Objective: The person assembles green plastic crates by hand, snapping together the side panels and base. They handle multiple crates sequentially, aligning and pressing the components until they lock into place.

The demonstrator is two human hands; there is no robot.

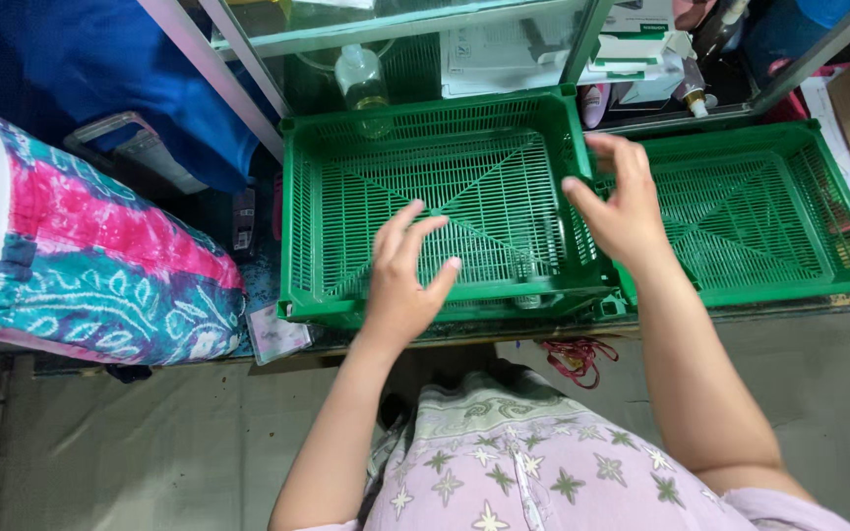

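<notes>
Both hands hover spread and empty: left hand (403,280) above the green crate (346,167), right hand (622,202) seemingly over its rim beside a second crate (838,177).

Two green slatted crates (445,197) (769,211) sit side by side on the floor (150,433).

Left hand (403,280): fingers spread, palm down, over the green crate (445,128). Right hand (622,202): open, fingers curled, at its right wall.
</notes>
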